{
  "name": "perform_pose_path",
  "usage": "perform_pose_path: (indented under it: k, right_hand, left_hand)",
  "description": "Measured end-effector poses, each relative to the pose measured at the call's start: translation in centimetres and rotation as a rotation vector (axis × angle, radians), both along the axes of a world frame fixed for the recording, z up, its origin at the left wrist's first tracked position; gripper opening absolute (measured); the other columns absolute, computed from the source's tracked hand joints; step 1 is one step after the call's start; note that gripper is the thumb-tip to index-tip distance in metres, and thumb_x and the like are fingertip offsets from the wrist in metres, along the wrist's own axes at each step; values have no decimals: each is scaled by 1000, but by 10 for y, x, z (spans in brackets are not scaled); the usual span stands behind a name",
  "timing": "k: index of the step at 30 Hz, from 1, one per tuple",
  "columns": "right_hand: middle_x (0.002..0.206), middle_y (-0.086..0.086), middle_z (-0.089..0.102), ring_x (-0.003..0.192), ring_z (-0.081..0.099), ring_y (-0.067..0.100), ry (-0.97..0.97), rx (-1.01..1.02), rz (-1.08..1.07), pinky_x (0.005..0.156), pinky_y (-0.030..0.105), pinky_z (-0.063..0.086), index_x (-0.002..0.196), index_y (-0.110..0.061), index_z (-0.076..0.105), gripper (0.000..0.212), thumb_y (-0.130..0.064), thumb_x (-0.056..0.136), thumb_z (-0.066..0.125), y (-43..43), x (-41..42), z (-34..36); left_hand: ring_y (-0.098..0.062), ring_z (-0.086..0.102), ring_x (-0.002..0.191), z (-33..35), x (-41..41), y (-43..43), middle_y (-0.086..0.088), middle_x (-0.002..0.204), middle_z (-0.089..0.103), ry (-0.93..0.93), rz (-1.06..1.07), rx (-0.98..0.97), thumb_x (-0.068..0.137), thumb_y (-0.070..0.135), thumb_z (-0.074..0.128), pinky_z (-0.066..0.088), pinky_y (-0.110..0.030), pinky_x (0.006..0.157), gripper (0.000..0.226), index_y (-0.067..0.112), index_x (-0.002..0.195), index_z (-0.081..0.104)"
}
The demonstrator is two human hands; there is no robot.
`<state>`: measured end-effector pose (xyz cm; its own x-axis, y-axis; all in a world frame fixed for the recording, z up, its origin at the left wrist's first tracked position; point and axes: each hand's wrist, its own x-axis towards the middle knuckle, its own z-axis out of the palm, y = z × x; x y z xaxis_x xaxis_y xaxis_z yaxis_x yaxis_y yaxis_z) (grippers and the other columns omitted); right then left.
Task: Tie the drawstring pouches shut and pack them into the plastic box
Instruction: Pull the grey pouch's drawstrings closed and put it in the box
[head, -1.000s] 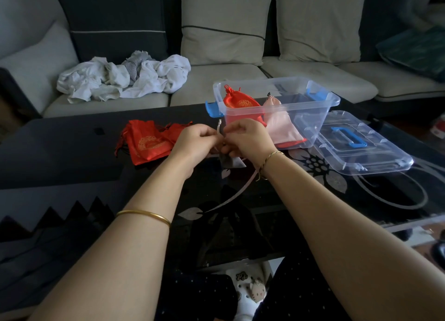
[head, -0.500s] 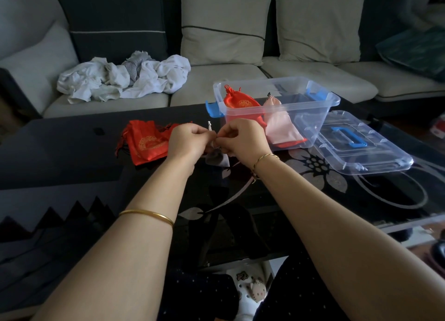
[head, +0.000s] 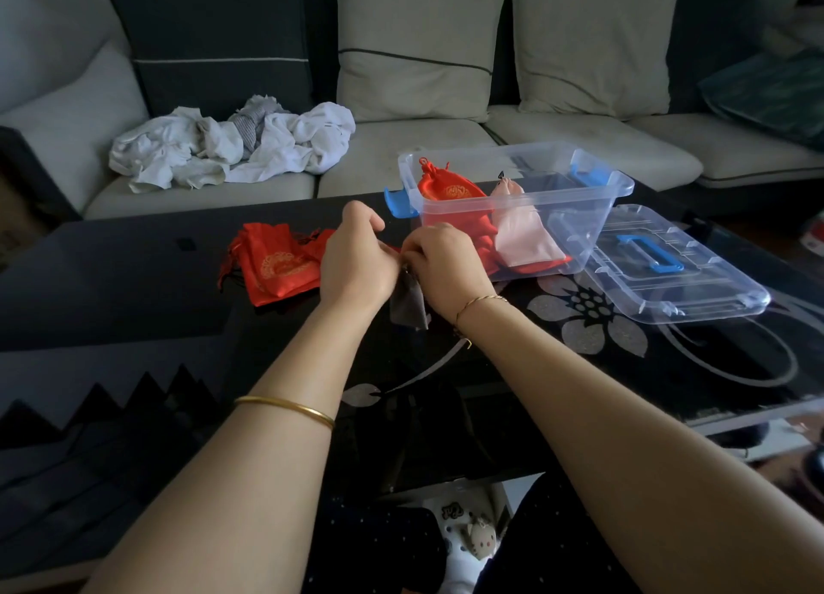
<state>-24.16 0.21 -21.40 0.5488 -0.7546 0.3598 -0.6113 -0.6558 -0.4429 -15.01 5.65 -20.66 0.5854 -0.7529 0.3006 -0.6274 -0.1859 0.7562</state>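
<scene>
My left hand (head: 356,259) and my right hand (head: 446,268) are close together above the black table, both pinching the top of a small grey pouch (head: 408,303) that hangs between them. Its drawstring is hidden by my fingers. To the left lies a pile of red pouches (head: 276,268) with gold print. Behind my right hand stands the clear plastic box (head: 579,201) with blue latches; inside it a tied red pouch (head: 450,192) and a pink pouch (head: 521,232) lean upright.
The box's clear lid (head: 660,268) with a blue handle lies flat to the right of the box. The glass table (head: 133,299) has a flower pattern. A sofa with cushions and crumpled white clothes (head: 232,147) runs behind it.
My hands have shifted slightly away from me and the grey pouch now hangs lower between them. The white cord end that stuck up between my fingers is no longer visible.
</scene>
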Motion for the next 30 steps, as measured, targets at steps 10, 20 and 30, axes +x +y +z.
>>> perform_pose_path:
  k: [10, 20, 30]
  right_hand:
    - [66, 2, 50, 57, 43, 7, -637, 896, 8, 56, 20, 41, 88, -2, 64, 15, -5, 93, 50, 8, -12, 5]
    - [64, 6, 47, 54, 40, 9, -842, 1159, -17, 53, 18, 37, 73, -5, 56, 24, 0, 95, 46, 5, -14, 5]
    - [68, 5, 55, 58, 49, 10, -707, 949, 3, 60, 21, 48, 86, -1, 63, 15, 6, 90, 51, 2, -20, 7]
  left_hand:
    - [-5, 51, 69, -3, 0, 1, 3, 80, 58, -127, -118, -45, 85, 4, 62, 37, -6, 56, 13, 14, 85, 54]
    - [-11, 53, 74, 5, -8, 2, -1, 88, 59, -325, -158, -2, 85, 10, 65, 39, -21, 69, 6, 8, 82, 70]
    - [-24, 55, 81, -1, -12, 3, -14, 101, 55, -540, -157, 0, 92, 5, 49, 41, -30, 68, 10, 3, 84, 55]
